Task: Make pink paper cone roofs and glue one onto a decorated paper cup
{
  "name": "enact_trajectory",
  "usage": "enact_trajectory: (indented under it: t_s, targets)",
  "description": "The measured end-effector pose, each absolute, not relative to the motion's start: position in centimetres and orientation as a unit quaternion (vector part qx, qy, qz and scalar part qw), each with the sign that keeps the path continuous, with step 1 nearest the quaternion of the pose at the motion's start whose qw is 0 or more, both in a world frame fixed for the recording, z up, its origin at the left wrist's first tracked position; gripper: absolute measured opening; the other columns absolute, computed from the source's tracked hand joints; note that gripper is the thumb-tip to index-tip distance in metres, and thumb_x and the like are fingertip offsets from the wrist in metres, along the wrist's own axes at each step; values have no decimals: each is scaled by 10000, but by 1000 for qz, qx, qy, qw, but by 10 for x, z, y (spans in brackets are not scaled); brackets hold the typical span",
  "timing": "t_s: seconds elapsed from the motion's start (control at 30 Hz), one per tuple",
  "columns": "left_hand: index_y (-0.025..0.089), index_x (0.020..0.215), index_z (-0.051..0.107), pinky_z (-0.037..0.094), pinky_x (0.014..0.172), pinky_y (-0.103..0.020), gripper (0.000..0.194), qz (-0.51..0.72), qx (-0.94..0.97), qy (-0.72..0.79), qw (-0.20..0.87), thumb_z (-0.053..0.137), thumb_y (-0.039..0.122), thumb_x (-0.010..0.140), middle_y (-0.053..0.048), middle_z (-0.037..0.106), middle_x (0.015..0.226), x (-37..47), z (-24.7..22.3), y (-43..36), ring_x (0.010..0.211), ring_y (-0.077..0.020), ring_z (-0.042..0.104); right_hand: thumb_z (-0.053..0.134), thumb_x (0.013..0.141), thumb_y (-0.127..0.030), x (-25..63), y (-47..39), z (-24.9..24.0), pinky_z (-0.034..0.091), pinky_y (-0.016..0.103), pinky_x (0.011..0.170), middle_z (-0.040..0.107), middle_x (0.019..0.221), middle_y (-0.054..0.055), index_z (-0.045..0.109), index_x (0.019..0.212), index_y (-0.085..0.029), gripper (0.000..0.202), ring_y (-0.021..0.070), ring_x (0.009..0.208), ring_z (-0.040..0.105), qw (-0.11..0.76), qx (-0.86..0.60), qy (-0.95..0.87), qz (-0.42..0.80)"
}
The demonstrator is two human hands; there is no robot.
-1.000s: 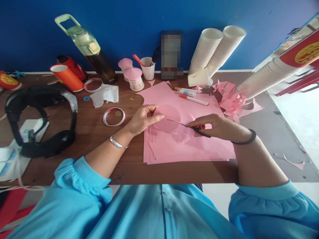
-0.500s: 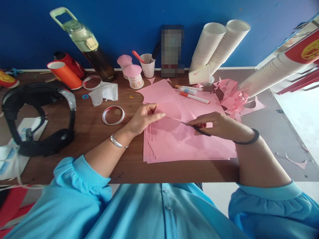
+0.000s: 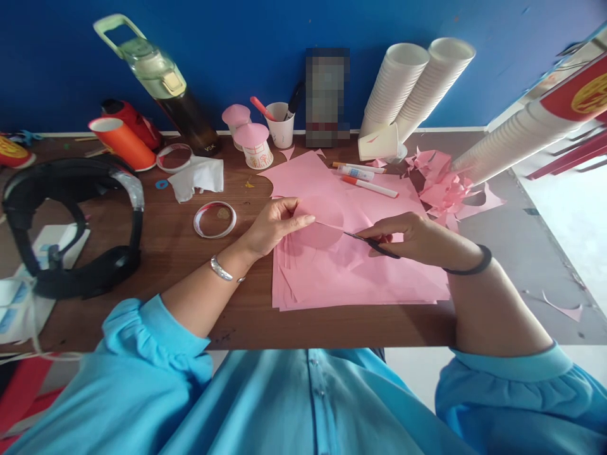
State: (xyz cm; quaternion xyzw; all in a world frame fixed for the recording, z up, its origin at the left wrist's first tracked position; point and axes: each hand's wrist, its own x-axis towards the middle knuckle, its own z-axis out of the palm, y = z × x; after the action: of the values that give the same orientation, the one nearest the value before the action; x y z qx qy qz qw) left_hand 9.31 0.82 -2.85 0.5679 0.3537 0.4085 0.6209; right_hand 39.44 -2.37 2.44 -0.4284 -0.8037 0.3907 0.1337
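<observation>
Between the thumb and fingers of my left hand (image 3: 281,226) is the left edge of a round pink paper disc (image 3: 322,208), with a slit running in from its right side. My right hand (image 3: 403,235) is closed around the dark handles of a pair of scissors (image 3: 385,248). The scissors' blades point left and meet the disc's right edge at the slit. Beneath both hands lies a stack of pink paper sheets (image 3: 360,284). Two paper cups with pink cone tops, the nearer one (image 3: 257,148) drawn on in orange, stand behind my left hand.
Markers (image 3: 370,186) lie on the sheets. Crumpled pink scraps (image 3: 443,183) sit at right, before stacked paper cups (image 3: 396,88). A tape roll (image 3: 215,219), a bottle (image 3: 190,120) and a black head strap (image 3: 90,272) occupy the left. A blue wall (image 3: 246,50) bounds the back.
</observation>
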Motion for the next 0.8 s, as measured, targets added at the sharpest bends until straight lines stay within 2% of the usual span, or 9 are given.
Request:
enact_trajectory:
  t_s: [0.3,0.47,0.57,0.67,0.8]
  targets:
    - [170,692,649,416,628,-258,314,405,574,350,620,848,397,778,8,555,717,95,-23,6,676,-120,502,646,888,-367,395,-24,24,562,271,612,822,929,59,811,1170,-239,351,167,681,700,134,-437,-800,387]
    - [173,686,651,438,648,-264,312,423,555,352,624,860,389,765,12,573,709,96,-22,5,672,-122,523,616,896,-343,400,-25,30,581,317,729,819,1029,76,790,1198,-224,368,211,818,739,108,-444,-810,368]
    - [192,768,691,480,717,-284,256,470,517,347,625,848,395,779,6,623,752,96,-23,8,727,-147,583,583,902,-274,408,-26,38,561,362,786,811,1076,84,765,1207,-236,358,240,875,744,66,-537,-796,272]
    - [196,826,711,503,795,-300,236,497,494,338,628,845,386,782,-8,673,830,97,-24,9,822,-170,630,593,905,-261,420,-25,39,528,411,794,802,1078,115,697,1247,-222,360,313,960,736,26,-632,-762,141]
    - [187,809,706,509,814,-308,231,499,485,332,636,849,366,777,-12,693,847,99,-23,7,834,-175,643,553,942,-284,435,-21,28,515,443,833,760,1161,174,681,1228,-185,329,368,1051,700,-23,-633,-773,39]
